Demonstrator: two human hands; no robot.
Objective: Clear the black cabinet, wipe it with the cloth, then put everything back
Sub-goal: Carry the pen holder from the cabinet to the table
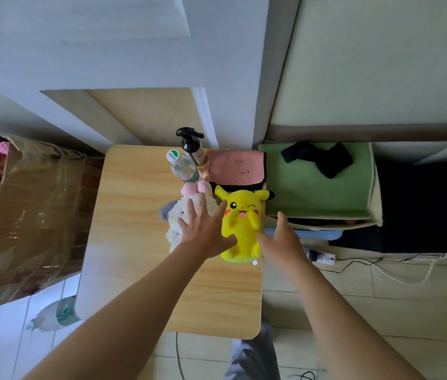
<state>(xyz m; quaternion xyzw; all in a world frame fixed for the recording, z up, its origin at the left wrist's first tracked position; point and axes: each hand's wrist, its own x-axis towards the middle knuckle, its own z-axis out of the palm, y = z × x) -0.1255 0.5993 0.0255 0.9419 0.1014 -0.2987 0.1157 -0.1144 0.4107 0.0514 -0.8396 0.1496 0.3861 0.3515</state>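
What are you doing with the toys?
A person's two hands are reaching for the yellow plush lying on the wooden table. The left hand is spread over the white plush beside it, and the right hand is open at the yellow plush's other side. A pink cloth, a spray bottle and a water bottle sit behind them.

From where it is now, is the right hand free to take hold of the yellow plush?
Probably yes. The right hand is open right beside the yellow plush, with nothing between them. The left hand lies on its other side, over the white plush.
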